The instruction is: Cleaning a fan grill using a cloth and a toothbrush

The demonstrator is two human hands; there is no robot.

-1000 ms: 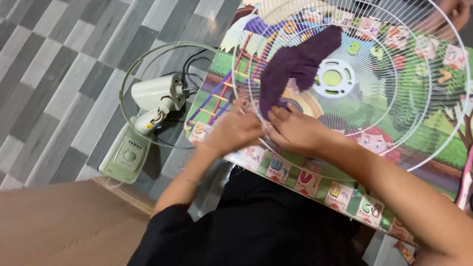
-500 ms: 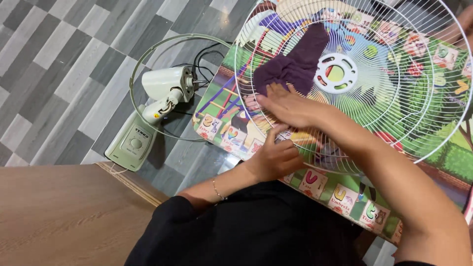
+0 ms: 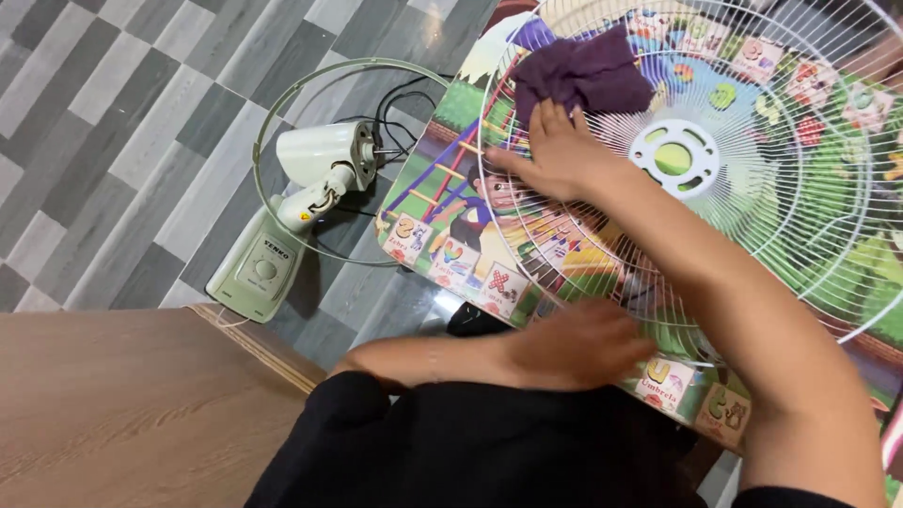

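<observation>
Right hand [image 3: 562, 155] higher, one cloth [image 3: 585, 73].

Grey checkered tiled floor [image 3: 122, 113], overlaid by a colourful illustrated alphabet play mat [image 3: 451, 216], a pale green fan base with motor [image 3: 282, 235] laid on the tiles beside it, a white round wire fan grille [image 3: 781, 188] rested on the mat

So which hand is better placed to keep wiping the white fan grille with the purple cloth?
Probably the right hand: it lies flat on the purple cloth atop the fan grille. The left hand is at the grille's near rim.
</observation>
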